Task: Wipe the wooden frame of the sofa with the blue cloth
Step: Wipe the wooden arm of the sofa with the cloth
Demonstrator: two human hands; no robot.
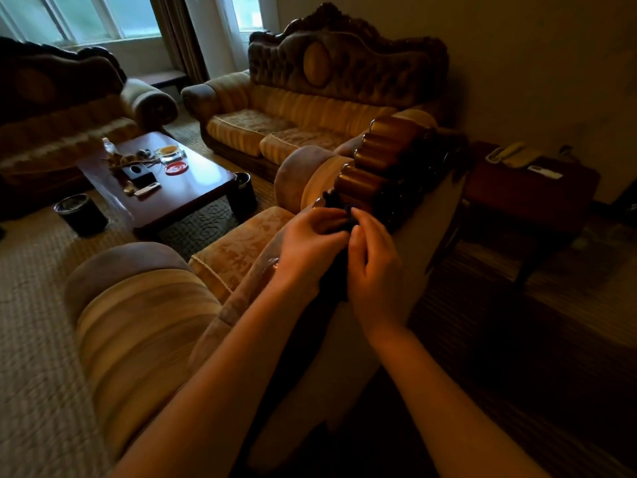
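Room count, head view
3 sofas (310,108), 1 coffee table (193,188), 2 bins (82,215), 2 hands (306,246), 1 phone (513,155), 2 windows (103,15)

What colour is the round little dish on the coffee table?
Red. The round dish on the coffee table shows plainly in the head view.
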